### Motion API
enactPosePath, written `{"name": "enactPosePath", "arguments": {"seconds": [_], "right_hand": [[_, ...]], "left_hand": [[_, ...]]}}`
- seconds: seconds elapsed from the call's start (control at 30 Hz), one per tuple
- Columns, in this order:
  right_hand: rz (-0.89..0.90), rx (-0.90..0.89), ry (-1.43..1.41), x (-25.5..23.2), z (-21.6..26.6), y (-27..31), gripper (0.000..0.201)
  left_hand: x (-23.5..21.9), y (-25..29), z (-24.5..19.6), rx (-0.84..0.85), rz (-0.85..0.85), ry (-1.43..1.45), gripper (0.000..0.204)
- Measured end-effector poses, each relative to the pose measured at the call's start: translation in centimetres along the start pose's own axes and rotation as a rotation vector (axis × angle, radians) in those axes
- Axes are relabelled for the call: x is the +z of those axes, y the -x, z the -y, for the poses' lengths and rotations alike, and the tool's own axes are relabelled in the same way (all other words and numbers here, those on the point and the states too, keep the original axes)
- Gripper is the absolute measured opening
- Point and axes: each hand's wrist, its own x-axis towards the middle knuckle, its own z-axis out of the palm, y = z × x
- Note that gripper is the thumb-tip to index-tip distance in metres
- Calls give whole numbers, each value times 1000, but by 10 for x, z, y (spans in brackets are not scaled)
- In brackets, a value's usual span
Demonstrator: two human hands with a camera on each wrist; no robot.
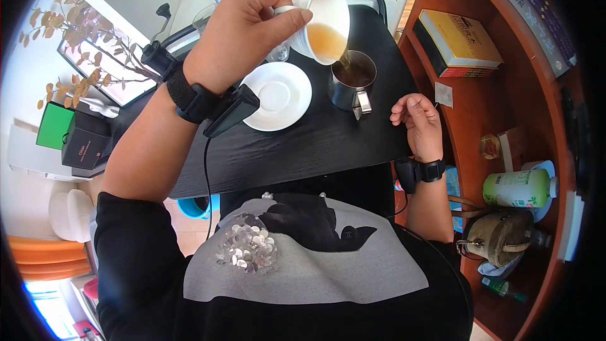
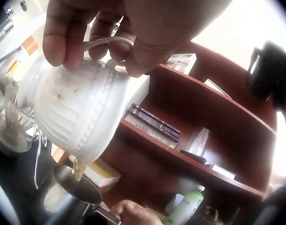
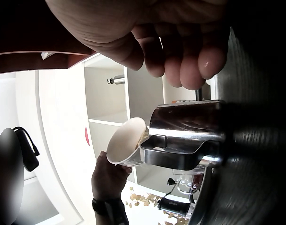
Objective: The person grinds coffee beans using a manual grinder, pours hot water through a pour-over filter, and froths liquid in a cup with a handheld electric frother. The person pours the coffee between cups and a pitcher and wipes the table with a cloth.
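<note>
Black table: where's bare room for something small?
Bare: the black table in front of the saucer and metal pitcher; a patch beyond the pitcher, right of the tilted cup. Crowded: the pitcher's mouth, where the left hand pours.

A reddish-brown bookshelf (image 1: 475, 113) stands beside a black table (image 1: 297, 155), across from orange fabric (image 1: 49, 257).

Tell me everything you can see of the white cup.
The white cup looks like glossy ceramic, its outside ribbed, with a beaded band and a few small brownish spots. The left hand pinches its handle. Held in the air, it is tipped over the metal pitcher; amber liquid pools inside and runs down into that pitcher.
</note>
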Motion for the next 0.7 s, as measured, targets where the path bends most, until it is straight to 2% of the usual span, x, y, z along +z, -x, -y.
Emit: {"name": "enactPosePath", "arguments": {"seconds": [0.03, 0.27, 0.37, 0.43, 0.7], "right_hand": [[0, 1, -1, 0, 0, 0, 19], [9, 6, -14, -1, 0, 0, 18], [6, 6, -10, -1, 0, -1, 18], [-3, 11, -2, -1, 0, 0, 18], [-14, 23, -9, 0, 0, 0, 18]], "left_hand": [[0, -1, -1, 68, -5, -78, 23], [2, -2, -10, 117, -1, -46, 22], [2, -1, -16, 149, 15, -154, 20], [5, -1, -19, 268, -23, -146, 19], [9, 6, -28, 306, 8, -220, 16]]}}
